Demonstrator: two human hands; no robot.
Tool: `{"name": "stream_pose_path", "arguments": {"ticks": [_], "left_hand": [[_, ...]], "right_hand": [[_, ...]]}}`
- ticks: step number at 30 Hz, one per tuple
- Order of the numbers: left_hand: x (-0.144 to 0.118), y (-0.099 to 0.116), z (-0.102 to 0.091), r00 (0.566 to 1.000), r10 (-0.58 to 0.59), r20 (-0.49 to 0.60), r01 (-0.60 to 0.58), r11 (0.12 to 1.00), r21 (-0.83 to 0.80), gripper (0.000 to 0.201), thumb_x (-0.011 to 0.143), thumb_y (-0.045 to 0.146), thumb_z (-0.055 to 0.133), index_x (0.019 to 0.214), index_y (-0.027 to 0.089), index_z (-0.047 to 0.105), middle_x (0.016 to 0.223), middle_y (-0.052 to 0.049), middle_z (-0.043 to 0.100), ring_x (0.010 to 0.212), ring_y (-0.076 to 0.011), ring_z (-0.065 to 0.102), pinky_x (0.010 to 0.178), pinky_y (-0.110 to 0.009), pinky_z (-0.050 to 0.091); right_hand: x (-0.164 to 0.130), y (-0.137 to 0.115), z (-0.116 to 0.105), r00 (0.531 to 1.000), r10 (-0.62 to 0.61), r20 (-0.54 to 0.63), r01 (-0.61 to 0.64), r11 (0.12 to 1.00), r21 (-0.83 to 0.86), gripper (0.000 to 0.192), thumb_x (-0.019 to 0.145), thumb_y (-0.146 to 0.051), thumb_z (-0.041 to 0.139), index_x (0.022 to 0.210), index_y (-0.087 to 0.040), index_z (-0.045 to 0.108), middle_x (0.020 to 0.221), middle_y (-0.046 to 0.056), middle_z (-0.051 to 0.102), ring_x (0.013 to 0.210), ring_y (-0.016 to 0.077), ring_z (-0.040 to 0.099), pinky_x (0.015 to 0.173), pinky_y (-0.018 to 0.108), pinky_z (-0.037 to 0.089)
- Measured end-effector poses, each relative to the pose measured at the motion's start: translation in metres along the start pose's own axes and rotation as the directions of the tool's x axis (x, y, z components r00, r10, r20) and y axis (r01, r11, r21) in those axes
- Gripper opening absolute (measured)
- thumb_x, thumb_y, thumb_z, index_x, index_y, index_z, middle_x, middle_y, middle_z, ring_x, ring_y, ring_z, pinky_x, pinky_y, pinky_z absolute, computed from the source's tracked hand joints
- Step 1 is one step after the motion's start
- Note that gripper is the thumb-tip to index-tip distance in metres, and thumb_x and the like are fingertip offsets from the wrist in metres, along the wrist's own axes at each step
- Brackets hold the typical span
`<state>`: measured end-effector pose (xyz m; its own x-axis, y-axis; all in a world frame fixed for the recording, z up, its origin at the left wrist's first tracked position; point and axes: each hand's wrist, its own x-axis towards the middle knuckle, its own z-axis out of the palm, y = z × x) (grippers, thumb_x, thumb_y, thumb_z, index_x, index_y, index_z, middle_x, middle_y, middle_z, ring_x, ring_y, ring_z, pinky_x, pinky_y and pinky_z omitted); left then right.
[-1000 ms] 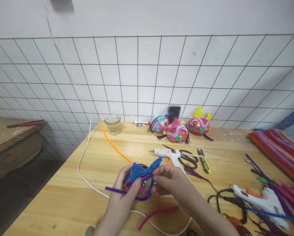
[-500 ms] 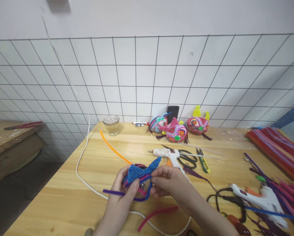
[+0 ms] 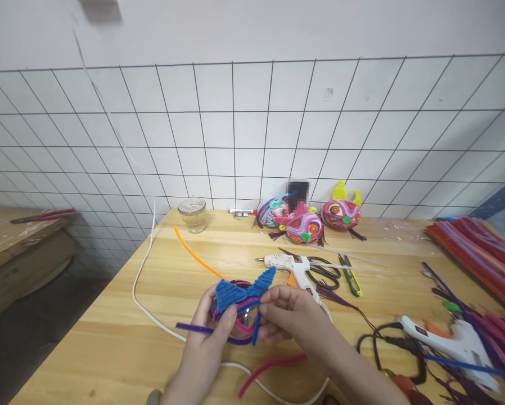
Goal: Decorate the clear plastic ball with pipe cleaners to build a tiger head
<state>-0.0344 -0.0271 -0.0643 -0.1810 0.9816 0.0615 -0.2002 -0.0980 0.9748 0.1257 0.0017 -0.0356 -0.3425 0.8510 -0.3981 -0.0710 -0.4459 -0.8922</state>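
Observation:
Both hands hold a small craft ball (image 3: 240, 301) wrapped in pink and purple pipe cleaners, with two blue pipe-cleaner ears on top. My left hand (image 3: 210, 337) grips its left side, thumb on the front. My right hand (image 3: 288, 315) pinches its right side near the blue ear. A loose purple pipe cleaner (image 3: 193, 328) sticks out to the left from the ball. A red pipe cleaner (image 3: 269, 368) lies on the wooden table (image 3: 121, 343) just below my hands.
Behind my hands lie a glue gun (image 3: 288, 264), black scissors (image 3: 322, 275), green snips (image 3: 351, 278) and an orange pipe cleaner (image 3: 193, 254). Three finished craft balls (image 3: 305, 225) and a glass jar (image 3: 192, 214) stand at the wall. A second glue gun (image 3: 450, 340) and pipe-cleaner bundles (image 3: 480, 253) fill the right. A white cord (image 3: 145, 281) crosses the left.
My hands and the ball have shifted slightly lower and toward me; the grip is the same. The view has drifted a little.

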Motion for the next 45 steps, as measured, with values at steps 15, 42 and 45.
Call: {"name": "stream_pose_path", "arguments": {"ticks": [15,42,45], "left_hand": [[0.000,-0.009,-0.010,0.988,-0.155,0.000,0.154,0.985,-0.074,0.042,0.080,0.047,0.059,0.114,0.024,0.064,0.125,-0.007,0.064,0.123,-0.0276,0.050,0.105,-0.039,0.037],[0.021,0.008,-0.019,0.956,-0.283,-0.073,0.226,0.874,-0.431,0.026,0.079,0.038,0.061,0.093,0.017,0.068,0.092,-0.006,0.076,0.092,-0.0257,0.068,0.084,-0.043,0.053],[0.021,0.008,-0.019,0.954,-0.281,-0.099,0.211,0.872,-0.442,0.026,0.078,0.039,0.063,0.089,0.016,0.069,0.089,-0.005,0.076,0.091,-0.0258,0.068,0.083,-0.042,0.054]], "right_hand": [[-0.008,-0.002,0.006,0.967,-0.255,-0.024,0.248,0.956,-0.155,0.042,0.063,-0.057,0.072,0.066,-0.018,0.056,0.054,-0.005,0.058,0.048,0.0091,0.055,0.049,0.022,0.046],[-0.015,-0.024,-0.039,0.986,-0.159,0.054,0.122,0.459,-0.880,0.021,0.078,-0.024,0.050,0.067,-0.019,0.067,0.064,0.002,0.070,0.058,0.0149,0.060,0.051,0.022,0.037],[-0.009,-0.036,-0.071,0.973,-0.217,-0.078,0.017,0.403,-0.915,0.026,0.080,-0.024,0.046,0.060,-0.018,0.061,0.060,0.003,0.067,0.057,0.0158,0.059,0.052,0.024,0.036]]}}
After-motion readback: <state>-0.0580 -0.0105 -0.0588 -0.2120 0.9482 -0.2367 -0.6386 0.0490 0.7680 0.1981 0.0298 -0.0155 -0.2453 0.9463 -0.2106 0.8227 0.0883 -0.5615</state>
